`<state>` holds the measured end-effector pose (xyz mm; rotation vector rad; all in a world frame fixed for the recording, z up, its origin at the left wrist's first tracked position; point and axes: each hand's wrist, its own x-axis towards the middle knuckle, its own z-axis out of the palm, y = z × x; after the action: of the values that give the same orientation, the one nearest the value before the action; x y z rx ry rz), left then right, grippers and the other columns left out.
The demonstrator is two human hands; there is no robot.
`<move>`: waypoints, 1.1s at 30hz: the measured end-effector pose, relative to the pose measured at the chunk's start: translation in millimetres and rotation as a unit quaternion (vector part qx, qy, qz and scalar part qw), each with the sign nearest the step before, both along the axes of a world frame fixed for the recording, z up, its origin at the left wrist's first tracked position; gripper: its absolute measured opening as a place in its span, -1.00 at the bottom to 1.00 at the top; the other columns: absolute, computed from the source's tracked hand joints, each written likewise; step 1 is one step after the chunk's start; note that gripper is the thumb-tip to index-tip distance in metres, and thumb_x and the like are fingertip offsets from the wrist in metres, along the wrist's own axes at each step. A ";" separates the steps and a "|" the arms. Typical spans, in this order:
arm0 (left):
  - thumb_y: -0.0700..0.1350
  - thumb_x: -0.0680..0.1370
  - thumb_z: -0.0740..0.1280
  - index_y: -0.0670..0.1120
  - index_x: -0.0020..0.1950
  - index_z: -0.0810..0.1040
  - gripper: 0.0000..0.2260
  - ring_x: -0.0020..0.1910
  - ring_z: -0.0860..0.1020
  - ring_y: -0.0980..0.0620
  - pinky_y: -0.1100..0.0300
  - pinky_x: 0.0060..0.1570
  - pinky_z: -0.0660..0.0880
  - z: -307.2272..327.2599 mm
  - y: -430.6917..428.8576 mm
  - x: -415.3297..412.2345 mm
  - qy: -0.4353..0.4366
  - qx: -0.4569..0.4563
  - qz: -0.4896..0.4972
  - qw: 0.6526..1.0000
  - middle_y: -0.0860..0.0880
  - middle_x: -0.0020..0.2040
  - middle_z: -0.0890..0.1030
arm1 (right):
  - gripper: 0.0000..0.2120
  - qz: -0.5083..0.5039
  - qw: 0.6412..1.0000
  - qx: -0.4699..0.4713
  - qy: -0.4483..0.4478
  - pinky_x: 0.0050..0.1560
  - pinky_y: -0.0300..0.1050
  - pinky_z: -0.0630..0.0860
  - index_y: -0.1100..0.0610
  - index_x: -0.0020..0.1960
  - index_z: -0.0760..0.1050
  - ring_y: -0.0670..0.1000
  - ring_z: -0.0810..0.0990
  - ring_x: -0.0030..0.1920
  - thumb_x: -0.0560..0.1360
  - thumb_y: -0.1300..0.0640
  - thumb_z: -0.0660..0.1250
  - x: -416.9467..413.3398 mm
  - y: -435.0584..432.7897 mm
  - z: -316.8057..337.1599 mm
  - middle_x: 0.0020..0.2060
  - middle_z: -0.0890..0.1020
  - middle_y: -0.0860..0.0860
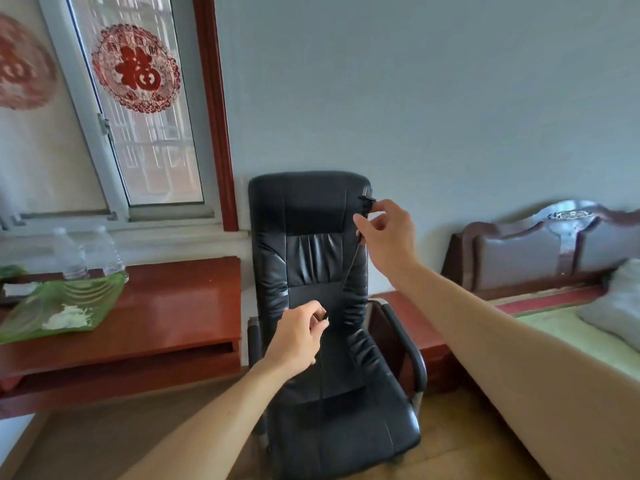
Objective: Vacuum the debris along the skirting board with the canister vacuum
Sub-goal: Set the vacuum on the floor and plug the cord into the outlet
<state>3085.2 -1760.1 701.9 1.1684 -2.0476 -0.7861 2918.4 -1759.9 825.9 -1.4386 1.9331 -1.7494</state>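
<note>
Cord [348, 271] up front: thin, black, pulled into a straight slanting line across the chair back and held between both hands. Starting at the far left, one red paper cutting [20, 60] sits at the frame edge and a second red cutting [135, 67] is stuck on the window [162, 161] pane. Below the sill, two clear plastic bottles [71, 254] stand side by side at the back of the red-brown desk [166, 306]. Just in front of them is a green ribbed dish [65, 303] with a white crumbly heap inside. Moving in, the left grip [298, 337] rises from the bottom of the view with its back to the camera. Thumb and forefinger are pinched tight on the lower stretch of the cord. Below that pinch the line drops straight down and is hard to follow against the dark seat. Behind it all stands the black leather office chair [311, 202], facing the camera with its back to the pale wall [415, 81]. Follow the cord up and rightward to the right grip [388, 233], level with the chair's top corner. Its fingers are curled and pinch the cord right at its plug end. The plug [367, 199] pokes out above the thumb; its prongs are too small to make out. Further right, a low red-brown cabinet [419, 327] sits just beside the chair's armrest [405, 344]. Then comes the bed [554, 323] with a dark carved headboard [519, 251] and a grey pillow [620, 299] at the edge. Wooden floor [104, 438] runs underneath.
</note>
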 end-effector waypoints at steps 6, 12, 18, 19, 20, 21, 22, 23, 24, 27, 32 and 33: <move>-0.15 0.62 0.33 -0.06 0.20 0.55 -0.84 -0.31 0.61 0.00 0.11 -0.48 0.63 44.4 34.1 31.1 0.003 -0.015 -0.050 0.999 0.02 -0.19 0.55 | -0.90 -0.044 0.997 -0.030 0.047 -0.20 -0.09 0.54 0.03 0.02 0.52 0.05 0.63 -0.24 0.54 0.06 0.39 35.4 49.1 47.3 -0.33 0.63 0.04; -0.17 0.64 0.29 0.01 0.37 0.41 -0.69 -0.33 0.62 -0.04 0.06 -0.42 0.65 79.1 77.7 55.1 -0.018 -0.033 -0.122 0.992 0.00 -0.16 0.55 | -0.85 -0.062 0.993 -0.055 0.086 -0.27 -0.17 0.41 0.06 0.09 0.55 -0.01 0.56 -0.31 0.55 0.05 0.36 75.5 98.5 82.6 -0.34 0.60 -0.04; -0.17 0.64 0.29 0.00 0.33 0.41 -0.74 -0.20 0.66 -0.10 0.03 -0.42 0.65 104.2 114.6 48.1 0.002 -0.034 -0.165 0.986 -0.05 -0.11 0.56 | -0.82 -0.098 0.987 -0.079 0.105 -0.30 -0.18 0.42 0.05 0.17 0.55 -0.07 0.53 -0.35 0.58 0.07 0.33 86.0 141.2 106.2 -0.38 0.55 -0.10; -0.17 0.64 0.29 -0.01 0.33 0.40 -0.73 -0.20 0.66 -0.09 0.04 -0.43 0.65 108.1 120.3 44.7 0.006 -0.037 -0.172 0.984 -0.04 -0.12 0.55 | -0.82 -0.109 0.985 -0.080 0.105 -0.30 -0.18 0.41 0.05 0.17 0.55 -0.07 0.53 -0.34 0.58 0.07 0.32 82.6 148.3 110.4 -0.37 0.56 -0.08; -0.17 0.64 0.29 -0.01 0.33 0.40 -0.73 -0.20 0.66 -0.09 0.03 -0.43 0.65 111.6 125.6 40.7 0.010 -0.040 -0.178 0.983 -0.03 -0.12 0.55 | -0.82 -0.120 0.984 -0.082 0.102 -0.30 -0.18 0.41 0.05 0.16 0.56 -0.07 0.53 -0.34 0.58 0.07 0.32 78.3 154.8 114.3 -0.37 0.57 -0.07; -0.17 0.64 0.29 -0.01 0.33 0.40 -0.73 -0.20 0.66 -0.09 0.03 -0.42 0.65 114.5 130.5 36.5 0.010 -0.042 -0.183 0.982 -0.02 -0.13 0.55 | -0.82 -0.131 0.983 -0.083 0.099 -0.29 -0.17 0.43 0.05 0.16 0.56 -0.07 0.54 -0.34 0.58 0.07 0.32 73.6 161.5 117.6 -0.38 0.57 -0.07; -0.16 0.64 0.29 -0.01 0.32 0.39 -0.74 -0.20 0.66 -0.09 0.02 -0.42 0.65 116.9 135.1 31.3 0.009 -0.043 -0.190 0.981 -0.01 -0.13 0.55 | -0.82 -0.140 0.982 -0.085 0.098 -0.26 -0.15 0.47 0.06 0.15 0.57 -0.05 0.55 -0.33 0.58 0.07 0.32 68.0 167.7 120.0 -0.38 0.58 -0.07; -0.16 0.65 0.28 0.00 0.32 0.39 -0.75 -0.19 0.66 -0.09 0.02 -0.42 0.65 118.9 139.5 25.8 0.006 -0.043 -0.196 0.980 -0.01 -0.12 0.54 | -0.82 -0.148 0.980 -0.086 0.099 -0.22 -0.12 0.50 0.06 0.15 0.57 -0.04 0.56 -0.33 0.57 0.06 0.32 62.0 173.8 122.0 -0.38 0.58 -0.07; -0.16 0.65 0.28 0.00 0.31 0.39 -0.75 -0.19 0.66 -0.09 0.03 -0.42 0.65 120.9 143.8 19.4 0.003 -0.042 -0.203 0.978 -0.01 -0.12 0.54 | -0.82 -0.156 0.979 -0.087 0.101 -0.20 -0.10 0.51 0.06 0.15 0.58 -0.03 0.56 -0.32 0.57 0.07 0.33 55.6 179.9 123.5 -0.39 0.58 -0.07; -0.16 0.64 0.30 -0.01 0.32 0.39 -0.73 -0.21 0.65 -0.05 0.03 -0.42 0.65 125.2 154.4 -3.4 -0.002 -0.043 -0.219 0.975 -0.01 -0.12 0.52 | -0.83 -0.176 0.974 -0.094 0.109 -0.25 -0.13 0.46 0.07 0.14 0.58 -0.07 0.52 -0.37 0.58 0.08 0.32 33.1 197.2 126.6 -0.44 0.54 -0.11; -0.16 0.63 0.31 -0.01 0.35 0.39 -0.70 -0.29 0.63 -0.01 0.05 -0.42 0.65 128.9 171.4 -51.4 -0.002 -0.057 -0.239 0.969 -0.03 -0.09 0.54 | -0.84 -0.196 0.969 -0.104 0.108 -0.27 -0.15 0.45 0.06 0.13 0.59 -0.06 0.53 -0.39 0.58 0.09 0.33 -14.8 222.0 130.0 -0.43 0.57 -0.07; -0.16 0.63 0.31 -0.01 0.35 0.39 -0.70 -0.24 0.65 -0.05 0.06 -0.43 0.65 129.8 175.5 -62.8 -0.001 -0.058 -0.241 0.969 -0.03 -0.09 0.54 | -0.84 -0.199 0.968 -0.103 0.109 -0.26 -0.14 0.46 0.06 0.13 0.59 -0.05 0.53 -0.38 0.58 0.09 0.33 -26.2 226.7 130.9 -0.42 0.57 -0.06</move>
<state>3022.4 -1584.5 831.7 0.6069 -2.3800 -0.8700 2892.2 -1533.2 956.8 -1.4359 2.3502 -2.0920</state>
